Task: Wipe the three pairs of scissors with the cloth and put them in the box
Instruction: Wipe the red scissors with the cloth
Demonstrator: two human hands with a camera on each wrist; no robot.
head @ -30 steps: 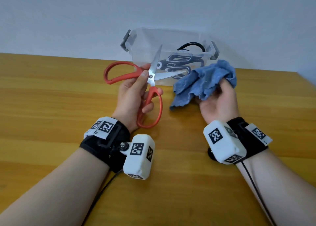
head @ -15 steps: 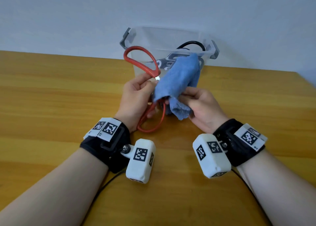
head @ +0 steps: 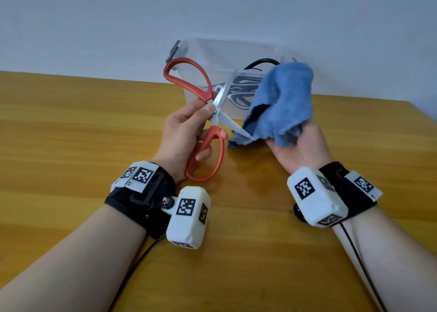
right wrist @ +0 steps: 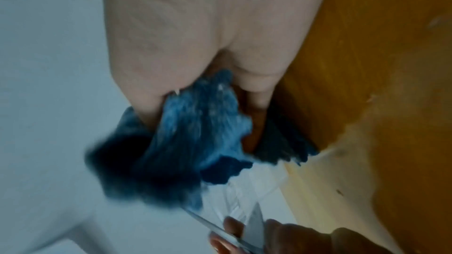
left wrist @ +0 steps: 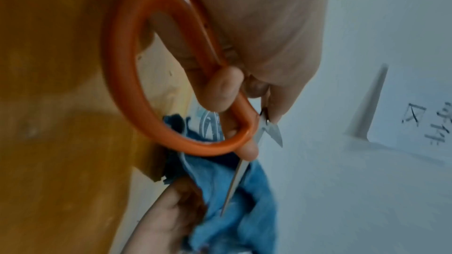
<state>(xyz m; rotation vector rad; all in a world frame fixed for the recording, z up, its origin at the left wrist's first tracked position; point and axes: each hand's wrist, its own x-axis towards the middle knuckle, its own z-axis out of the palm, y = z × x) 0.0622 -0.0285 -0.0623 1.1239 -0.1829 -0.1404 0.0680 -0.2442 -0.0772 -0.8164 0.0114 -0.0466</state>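
Scissors with orange-red handles (head: pixel 214 122) are held above the worktop (head: pixel 71 127) by the left hand (head: pixel 186 132), whose fingers (head: pixel 203 155) curl through the lower loop while the thumb presses at the pivot. The blades stand spread: one points up and away toward the box (head: pixel 236 51), the other points down and to the right, its tip meeting the lower edge of the blue cloth (head: pixel 283 103). One handle loop rises up-left of the fingers, the other hangs toward the wrist, so the tool's long axis runs roughly from wrist to box.

The right hand (head: pixel 300 144) grips the cloth from below, bunched, with its folds standing up above the fingers. Beyond both hands the clear box sits on the worktop by the wall, with dark-handled scissors (head: pixel 246 89) lying inside it.

The left wrist view alone shows a fingertip (left wrist: pixel 220 92) wrapped over the orange handle (left wrist: pixel 127 65) and a thin blade (left wrist: pixel 234 183) lying against the cloth (left wrist: pixel 244 210); it also catches a paper with handwriting (left wrist: pixel 428 123) on the wall. The right wrist view is blurred, showing the cloth (right wrist: pixel 195 132) squeezed in the palm.

The worktop is yellow-brown wood; the wall (head: pixel 212 9) is plain pale grey.
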